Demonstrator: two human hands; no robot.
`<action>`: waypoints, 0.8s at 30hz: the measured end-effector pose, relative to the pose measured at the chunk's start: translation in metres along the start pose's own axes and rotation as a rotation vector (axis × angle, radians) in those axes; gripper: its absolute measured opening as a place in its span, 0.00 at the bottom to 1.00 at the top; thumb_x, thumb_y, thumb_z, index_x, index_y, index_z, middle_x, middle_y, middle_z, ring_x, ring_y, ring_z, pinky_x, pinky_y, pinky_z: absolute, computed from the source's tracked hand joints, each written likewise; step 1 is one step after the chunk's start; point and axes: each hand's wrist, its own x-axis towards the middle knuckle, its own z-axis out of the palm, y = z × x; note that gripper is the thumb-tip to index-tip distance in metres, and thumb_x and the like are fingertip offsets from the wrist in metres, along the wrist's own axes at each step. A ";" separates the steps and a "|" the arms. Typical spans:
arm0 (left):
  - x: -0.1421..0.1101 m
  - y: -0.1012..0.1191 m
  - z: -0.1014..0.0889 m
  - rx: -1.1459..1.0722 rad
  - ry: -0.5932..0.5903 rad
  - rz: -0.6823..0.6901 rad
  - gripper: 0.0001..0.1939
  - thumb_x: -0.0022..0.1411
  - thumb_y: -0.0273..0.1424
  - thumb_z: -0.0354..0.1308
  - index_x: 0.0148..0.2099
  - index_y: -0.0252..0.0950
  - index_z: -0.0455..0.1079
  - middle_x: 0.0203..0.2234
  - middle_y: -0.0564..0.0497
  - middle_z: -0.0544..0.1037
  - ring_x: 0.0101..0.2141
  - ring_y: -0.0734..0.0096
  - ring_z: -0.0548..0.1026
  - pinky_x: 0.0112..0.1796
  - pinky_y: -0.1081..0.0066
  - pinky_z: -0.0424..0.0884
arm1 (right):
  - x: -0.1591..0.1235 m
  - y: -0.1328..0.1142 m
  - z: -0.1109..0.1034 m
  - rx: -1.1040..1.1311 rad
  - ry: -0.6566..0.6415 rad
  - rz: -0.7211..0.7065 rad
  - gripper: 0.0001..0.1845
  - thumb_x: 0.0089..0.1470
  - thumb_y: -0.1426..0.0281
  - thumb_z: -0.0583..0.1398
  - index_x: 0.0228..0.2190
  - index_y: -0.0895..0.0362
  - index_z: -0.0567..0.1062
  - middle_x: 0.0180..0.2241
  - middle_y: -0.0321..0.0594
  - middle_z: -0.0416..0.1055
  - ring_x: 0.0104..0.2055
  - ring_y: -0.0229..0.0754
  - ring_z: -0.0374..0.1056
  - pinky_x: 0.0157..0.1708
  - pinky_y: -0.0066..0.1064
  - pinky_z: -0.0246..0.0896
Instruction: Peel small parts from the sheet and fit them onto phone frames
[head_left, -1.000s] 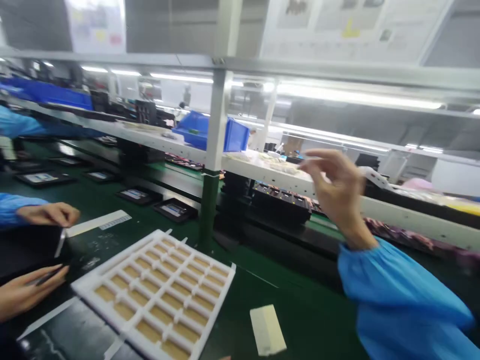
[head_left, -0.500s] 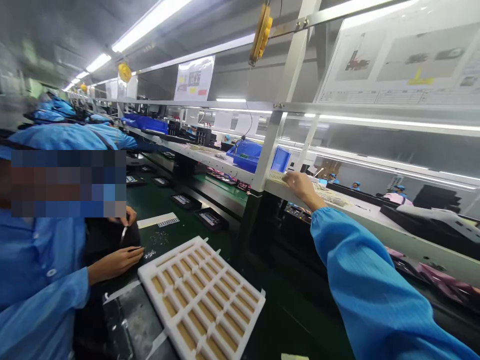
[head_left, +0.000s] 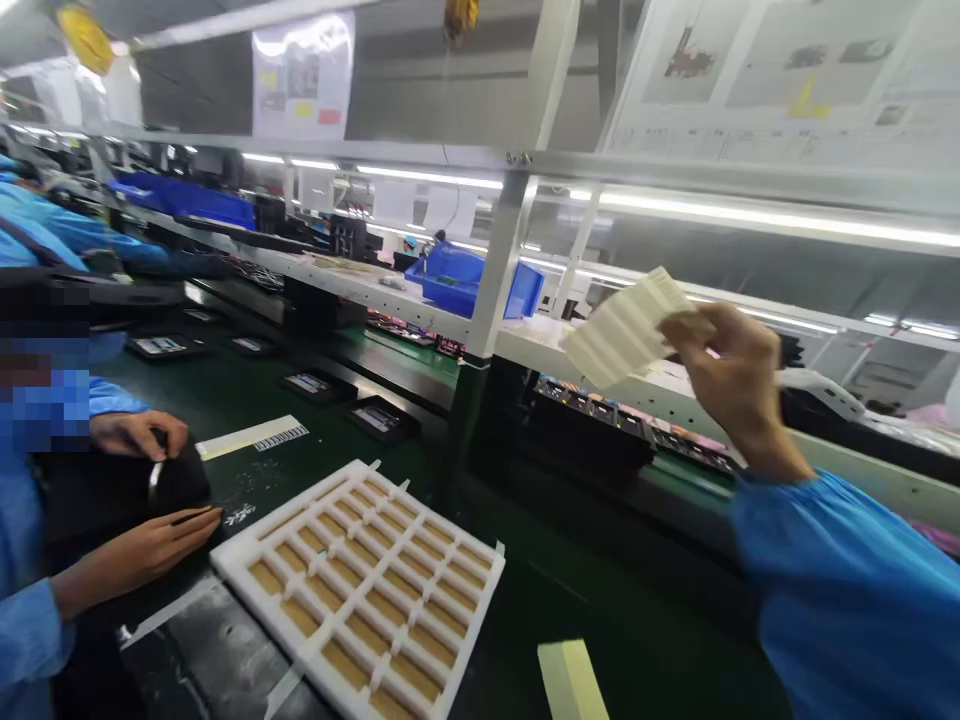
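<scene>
My right hand (head_left: 726, 375) is raised above the front edge of the shelf, thumb and fingers pinched on one corner of a cream striped sheet (head_left: 628, 328). It looks like a sheet of stickers, though its print is too blurred to read. My left hand is out of view. Below, on the dark green bench, lies a white foam tray (head_left: 319, 632) with rows of brown-bottomed compartments. A folded pale yellow paper piece (head_left: 571, 680) rests to the tray's right, near the bottom edge.
At left, a co-worker's hands (head_left: 150, 550) work over a dark part. Several black framed units (head_left: 382, 418) line the bench behind the tray. A metal post (head_left: 501, 270) rises between bench and shelf (head_left: 360, 285). A blue bin (head_left: 450, 275) stands on that shelf.
My right hand has lifted from the shelf and come back to the right, now with the cream striped sheet in it. The camera view has turned too.
</scene>
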 end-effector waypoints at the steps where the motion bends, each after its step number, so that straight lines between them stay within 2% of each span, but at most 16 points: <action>1: -0.002 -0.007 0.031 0.017 0.025 0.049 0.15 0.63 0.40 0.62 0.52 0.48 0.71 0.50 0.53 0.73 0.52 0.59 0.73 0.44 0.59 0.78 | -0.024 -0.006 -0.024 -0.042 -0.084 0.005 0.08 0.55 0.61 0.62 0.33 0.52 0.77 0.31 0.38 0.76 0.33 0.44 0.72 0.36 0.37 0.68; 2: -0.007 -0.014 0.060 0.036 0.030 0.094 0.13 0.64 0.41 0.60 0.50 0.47 0.73 0.51 0.47 0.74 0.52 0.58 0.73 0.46 0.57 0.78 | -0.050 -0.009 -0.046 -0.082 -0.184 0.032 0.09 0.55 0.59 0.62 0.33 0.51 0.77 0.31 0.38 0.76 0.33 0.45 0.73 0.36 0.37 0.68; 4: -0.021 -0.027 0.108 0.089 0.001 0.172 0.06 0.62 0.36 0.61 0.42 0.51 0.77 0.52 0.52 0.75 0.57 0.57 0.70 0.54 0.55 0.74 | -0.103 -0.007 -0.085 -0.124 -0.381 0.141 0.12 0.55 0.54 0.62 0.33 0.48 0.78 0.31 0.38 0.77 0.31 0.46 0.73 0.30 0.36 0.68; 5: -0.028 -0.030 0.126 0.145 0.008 0.264 0.08 0.63 0.33 0.59 0.42 0.51 0.77 0.55 0.54 0.73 0.60 0.57 0.67 0.60 0.54 0.68 | -0.129 -0.002 -0.101 -0.137 -0.473 0.211 0.13 0.56 0.53 0.61 0.34 0.48 0.78 0.30 0.37 0.77 0.30 0.46 0.73 0.27 0.35 0.67; 7: -0.037 -0.031 0.149 0.385 0.070 0.552 0.13 0.68 0.31 0.52 0.49 0.47 0.74 0.60 0.51 0.69 0.62 0.56 0.65 0.60 0.50 0.66 | -0.181 0.013 -0.124 -0.184 -0.619 0.353 0.16 0.56 0.51 0.60 0.35 0.49 0.78 0.29 0.37 0.76 0.28 0.45 0.72 0.24 0.33 0.65; 9: -0.033 -0.023 0.162 0.595 0.044 0.706 0.16 0.70 0.30 0.49 0.56 0.44 0.69 0.63 0.48 0.65 0.64 0.56 0.61 0.61 0.48 0.65 | -0.230 0.028 -0.133 -0.345 -0.705 0.463 0.16 0.59 0.54 0.57 0.36 0.51 0.77 0.29 0.38 0.76 0.28 0.45 0.71 0.26 0.33 0.65; 11: -0.020 -0.013 0.173 0.753 -0.033 0.772 0.18 0.70 0.31 0.50 0.60 0.41 0.65 0.65 0.47 0.61 0.66 0.54 0.57 0.61 0.47 0.63 | -0.274 0.037 -0.127 -0.558 -0.730 0.524 0.16 0.61 0.60 0.53 0.37 0.55 0.77 0.30 0.43 0.76 0.30 0.48 0.71 0.30 0.37 0.65; 13: -0.005 -0.004 0.185 0.867 -0.078 0.815 0.22 0.70 0.35 0.51 0.64 0.39 0.61 0.67 0.44 0.58 0.67 0.50 0.55 0.61 0.45 0.62 | -0.312 0.038 -0.107 -0.665 -0.733 0.554 0.17 0.62 0.66 0.50 0.38 0.59 0.77 0.31 0.50 0.75 0.35 0.54 0.72 0.35 0.42 0.64; 15: 0.007 0.000 0.197 0.928 -0.085 0.827 0.26 0.69 0.39 0.52 0.66 0.36 0.58 0.67 0.39 0.57 0.66 0.46 0.55 0.61 0.42 0.60 | -0.344 0.031 -0.080 -0.646 -0.753 0.568 0.16 0.61 0.70 0.51 0.43 0.61 0.76 0.36 0.53 0.76 0.39 0.55 0.72 0.40 0.43 0.64; 18: 0.014 -0.002 0.207 0.969 -0.063 0.812 0.28 0.69 0.41 0.51 0.66 0.33 0.58 0.65 0.35 0.60 0.65 0.40 0.57 0.60 0.38 0.58 | -0.387 0.018 -0.051 -0.565 -0.785 0.580 0.17 0.61 0.70 0.54 0.50 0.58 0.74 0.44 0.50 0.76 0.45 0.51 0.71 0.46 0.40 0.63; 21: 0.010 -0.006 0.206 0.997 -0.026 0.797 0.27 0.70 0.43 0.49 0.65 0.35 0.59 0.64 0.36 0.63 0.64 0.41 0.59 0.60 0.37 0.56 | -0.423 0.018 -0.055 -0.527 -0.768 0.628 0.17 0.63 0.70 0.52 0.50 0.57 0.73 0.48 0.49 0.75 0.51 0.49 0.69 0.51 0.39 0.61; 24: 0.001 -0.007 0.203 1.011 0.014 0.780 0.26 0.71 0.43 0.47 0.66 0.36 0.59 0.62 0.37 0.64 0.64 0.42 0.59 0.62 0.37 0.52 | -0.449 0.035 -0.076 -0.553 -0.723 0.701 0.19 0.64 0.69 0.50 0.52 0.61 0.71 0.55 0.54 0.69 0.59 0.54 0.62 0.57 0.48 0.56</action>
